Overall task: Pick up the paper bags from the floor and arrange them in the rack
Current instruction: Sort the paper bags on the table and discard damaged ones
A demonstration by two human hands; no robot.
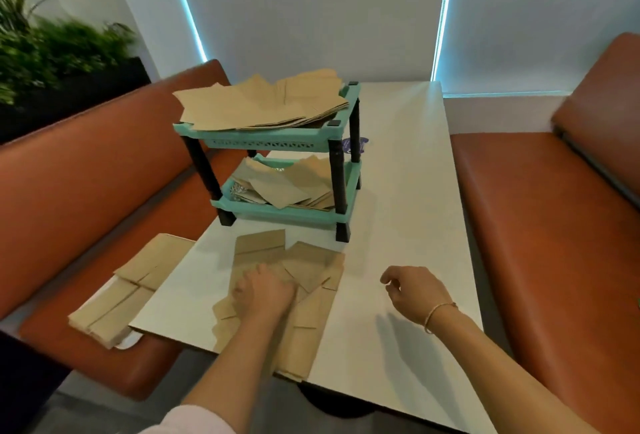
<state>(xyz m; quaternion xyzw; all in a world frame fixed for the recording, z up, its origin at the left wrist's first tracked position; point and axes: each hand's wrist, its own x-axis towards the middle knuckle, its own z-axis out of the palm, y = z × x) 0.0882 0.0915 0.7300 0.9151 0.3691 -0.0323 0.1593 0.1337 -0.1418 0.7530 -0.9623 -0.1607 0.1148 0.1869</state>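
Brown paper bags [313, 298] flat under left hand [265, 291], lengthwise toward rack [277, 146].

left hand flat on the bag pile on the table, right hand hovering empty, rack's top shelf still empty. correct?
Not quite: the head view shows the rack's top shelf already holds a stack of paper bags. The rest stands: left hand rests flat on the bag pile on the table; right hand hovers empty.
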